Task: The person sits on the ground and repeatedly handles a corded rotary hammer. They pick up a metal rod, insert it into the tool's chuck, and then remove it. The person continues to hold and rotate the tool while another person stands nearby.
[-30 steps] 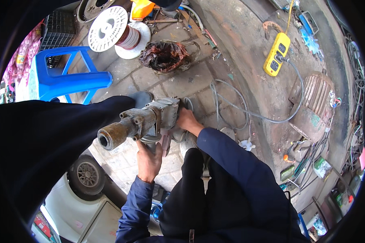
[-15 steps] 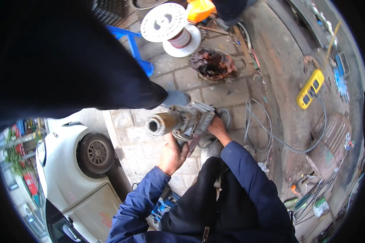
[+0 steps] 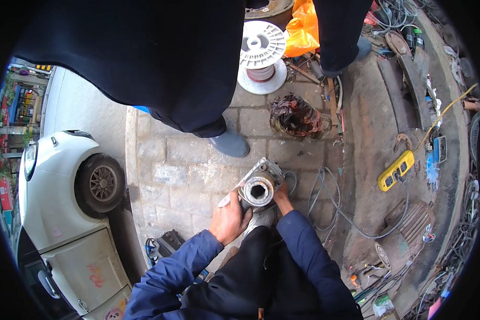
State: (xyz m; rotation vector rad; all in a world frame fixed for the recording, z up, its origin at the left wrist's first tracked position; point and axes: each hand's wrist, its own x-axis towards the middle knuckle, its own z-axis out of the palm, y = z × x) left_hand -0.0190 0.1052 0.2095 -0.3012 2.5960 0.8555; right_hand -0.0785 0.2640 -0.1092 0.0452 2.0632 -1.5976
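Note:
A worn metal demolition hammer (image 3: 262, 184) stands on end before me, its round nose with a hexagonal hole facing up at the head view. My left hand (image 3: 230, 217) grips it at the lower left, thumb up along its side. On the far right side of the tool, my right hand (image 3: 281, 197) holds on too, its fingers mostly hidden behind the body. A grey cable (image 3: 336, 201) lies in loops on the paving to the right and runs to a yellow power strip (image 3: 396, 170).
Another person in dark trousers and a grey boot (image 3: 229, 144) stands ahead. Beyond are a white wire spool (image 3: 262, 80), an orange bag (image 3: 303, 32) and a blackened, crumpled bag (image 3: 296, 116). A white car (image 3: 64, 192) is at left; a ribbed motor housing (image 3: 408, 229) lies right.
The hammer has swung from leaning leftward to nearly facing me, nose up, with both hands still on it. My view has shifted, and the other person's leg covers more of the upper left.

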